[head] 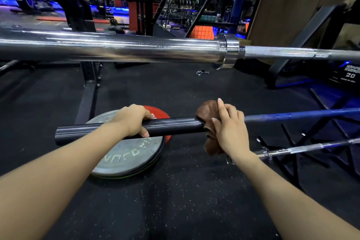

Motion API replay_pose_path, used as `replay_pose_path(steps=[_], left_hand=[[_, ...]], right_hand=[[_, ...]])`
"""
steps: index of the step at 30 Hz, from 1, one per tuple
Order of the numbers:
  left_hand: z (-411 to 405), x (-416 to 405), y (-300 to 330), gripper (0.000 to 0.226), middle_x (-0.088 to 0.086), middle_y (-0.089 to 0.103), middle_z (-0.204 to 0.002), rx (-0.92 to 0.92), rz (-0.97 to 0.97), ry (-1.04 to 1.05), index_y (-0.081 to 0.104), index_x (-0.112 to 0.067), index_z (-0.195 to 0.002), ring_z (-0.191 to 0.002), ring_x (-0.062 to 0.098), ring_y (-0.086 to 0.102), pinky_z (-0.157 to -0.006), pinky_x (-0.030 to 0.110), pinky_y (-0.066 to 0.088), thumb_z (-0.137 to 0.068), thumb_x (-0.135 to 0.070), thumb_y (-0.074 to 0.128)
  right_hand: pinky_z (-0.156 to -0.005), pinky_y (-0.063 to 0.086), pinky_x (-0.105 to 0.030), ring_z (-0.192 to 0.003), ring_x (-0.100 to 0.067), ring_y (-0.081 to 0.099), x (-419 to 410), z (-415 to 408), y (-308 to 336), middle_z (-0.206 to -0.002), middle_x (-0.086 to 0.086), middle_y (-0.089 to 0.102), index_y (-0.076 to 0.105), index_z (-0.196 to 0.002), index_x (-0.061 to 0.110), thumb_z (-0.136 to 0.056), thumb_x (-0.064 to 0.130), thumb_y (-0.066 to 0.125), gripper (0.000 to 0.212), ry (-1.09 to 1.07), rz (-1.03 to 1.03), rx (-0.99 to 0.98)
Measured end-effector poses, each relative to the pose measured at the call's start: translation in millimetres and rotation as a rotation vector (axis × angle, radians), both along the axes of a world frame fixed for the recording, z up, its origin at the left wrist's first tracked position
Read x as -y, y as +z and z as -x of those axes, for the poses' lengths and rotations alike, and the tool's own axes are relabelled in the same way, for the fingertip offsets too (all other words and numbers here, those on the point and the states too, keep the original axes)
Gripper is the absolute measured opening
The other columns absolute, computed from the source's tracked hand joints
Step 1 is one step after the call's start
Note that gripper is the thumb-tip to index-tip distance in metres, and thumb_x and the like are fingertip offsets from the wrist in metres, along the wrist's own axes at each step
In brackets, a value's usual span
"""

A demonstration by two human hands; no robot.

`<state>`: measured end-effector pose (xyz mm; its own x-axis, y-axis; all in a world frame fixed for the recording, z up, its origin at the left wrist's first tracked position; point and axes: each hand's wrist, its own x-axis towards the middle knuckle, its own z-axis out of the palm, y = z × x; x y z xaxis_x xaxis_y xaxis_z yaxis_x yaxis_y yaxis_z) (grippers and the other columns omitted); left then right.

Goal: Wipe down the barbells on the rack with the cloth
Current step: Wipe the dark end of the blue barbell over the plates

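Observation:
A barbell with a black sleeve (171, 125) and a blue shaft (300, 116) runs left to right at mid height. My left hand (134, 120) grips the black sleeve from above, thumb underneath. My right hand (230, 128) holds a brown cloth (206, 111) wrapped round the bar where the sleeve meets the shaft. A thick chrome barbell (116, 48) crosses the view above and farther away. A thinner chrome bar (303, 148) lies lower at the right, its end hidden behind my right wrist.
Flat weight plates lie on the black rubber floor under the bar: a grey one (128, 154) over a red one (159, 111). A spring collar (202, 72) lies farther off. Black rack legs (292, 150) stand at the right, a 20 plate (348, 74) beyond.

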<state>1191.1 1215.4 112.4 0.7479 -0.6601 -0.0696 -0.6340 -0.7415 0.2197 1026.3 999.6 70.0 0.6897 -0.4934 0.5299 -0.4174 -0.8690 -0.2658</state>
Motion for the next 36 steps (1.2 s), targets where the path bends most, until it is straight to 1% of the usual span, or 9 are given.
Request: replay_pose_path(steps=[7, 11, 15, 19, 22, 27, 31, 33, 36], left_hand=[[0.7, -3.9, -0.5, 0.057, -0.006, 0.062, -0.121, 0.033, 0.012, -0.043, 0.059, -0.032, -0.125, -0.113, 0.018, 0.055, -0.092, 0.026, 0.041, -0.072, -0.028, 0.079], [0.9, -5.1, 3.2, 0.051, -0.007, 0.064, -0.117, 0.033, 0.001, -0.070, 0.062, -0.029, -0.122, -0.110, 0.016, 0.056, -0.089, 0.026, 0.039, -0.073, -0.027, 0.078], [2.3, -6.4, 4.0, 0.050, -0.005, 0.064, -0.118, 0.007, -0.013, -0.066, 0.061, -0.027, -0.122, -0.110, 0.018, 0.056, -0.094, 0.029, 0.042, -0.074, -0.027, 0.077], [0.4, -4.8, 3.5, 0.048, -0.004, 0.065, -0.115, -0.011, 0.004, -0.078, 0.063, -0.029, -0.120, -0.106, 0.018, 0.058, -0.092, 0.029, 0.044, -0.074, -0.026, 0.077], [-0.8, -3.9, 0.0, 0.050, -0.007, 0.063, -0.116, 0.001, 0.011, -0.101, 0.061, -0.032, -0.123, -0.108, 0.017, 0.057, -0.093, 0.030, 0.044, -0.075, -0.027, 0.076], [-7.5, -3.7, -2.9, 0.048, -0.005, 0.063, -0.116, 0.026, -0.022, -0.126, 0.061, -0.030, -0.120, -0.107, 0.018, 0.057, -0.092, 0.033, 0.044, -0.074, -0.033, 0.076], [-8.5, -7.0, -2.9, 0.048, -0.007, 0.062, -0.118, 0.025, -0.012, -0.127, 0.060, -0.032, -0.123, -0.109, 0.016, 0.055, -0.090, 0.028, 0.043, -0.076, -0.032, 0.074], [-7.3, -8.4, -4.8, 0.049, -0.009, 0.060, -0.119, 0.021, 0.010, -0.126, 0.058, -0.034, -0.125, -0.110, 0.016, 0.054, -0.090, 0.027, 0.042, -0.078, -0.030, 0.074], [-8.2, -9.7, -10.0, 0.051, -0.008, 0.058, -0.118, 0.071, 0.024, -0.133, 0.056, -0.036, -0.126, -0.110, 0.018, 0.054, -0.089, 0.029, 0.042, -0.078, -0.033, 0.073]], right_hand=[[-0.099, 0.029, -0.046, -0.118, -0.033, 0.030, -32.1, -34.4, -27.9, -0.138, -0.007, 0.041, 0.039, -0.144, 0.022, -0.093, 0.035, 0.055, 0.055, -0.025, -0.189, 0.157], [-0.092, 0.036, -0.041, -0.108, -0.036, 0.044, -58.7, -55.2, -17.9, -0.124, -0.011, 0.052, 0.051, -0.137, 0.021, -0.089, 0.045, 0.044, 0.054, 0.112, -0.114, 0.168], [-0.088, 0.040, -0.041, -0.106, -0.033, 0.046, -50.2, -56.2, -10.7, -0.121, -0.009, 0.052, 0.049, -0.137, 0.022, -0.090, 0.036, 0.056, 0.049, 0.197, 0.013, 0.029], [-0.085, 0.046, -0.043, -0.096, -0.038, 0.052, -9.1, -38.8, -25.7, -0.109, -0.016, 0.058, 0.057, -0.127, 0.010, -0.083, 0.026, 0.064, 0.047, 0.030, 0.059, 0.202], [-0.093, 0.041, -0.046, -0.104, -0.035, 0.044, -33.1, -51.1, -35.0, -0.116, -0.018, 0.056, 0.056, -0.127, 0.008, -0.086, 0.031, 0.049, 0.047, -0.095, -0.056, 0.306], [-0.087, 0.045, -0.042, -0.100, -0.034, 0.050, -95.0, -91.1, -22.7, -0.114, -0.013, 0.058, 0.059, -0.126, 0.014, -0.084, 0.035, 0.043, 0.049, 0.124, -0.067, 0.222], [-0.088, 0.044, -0.041, -0.102, -0.034, 0.050, -71.9, -80.5, -17.4, -0.119, -0.011, 0.056, 0.052, -0.135, 0.019, -0.087, 0.036, 0.047, 0.050, 0.260, 0.026, 0.087], [-0.087, 0.046, -0.041, -0.096, -0.036, 0.053, -37.9, -62.3, -21.7, -0.114, -0.013, 0.057, 0.053, -0.133, 0.016, -0.087, 0.034, 0.050, 0.049, 0.170, 0.090, 0.139], [-0.091, 0.043, -0.045, -0.099, -0.041, 0.050, -12.7, -47.0, -25.7, -0.115, -0.019, 0.054, 0.053, -0.133, 0.011, -0.088, 0.022, 0.060, 0.048, 0.037, -0.024, 0.182]])
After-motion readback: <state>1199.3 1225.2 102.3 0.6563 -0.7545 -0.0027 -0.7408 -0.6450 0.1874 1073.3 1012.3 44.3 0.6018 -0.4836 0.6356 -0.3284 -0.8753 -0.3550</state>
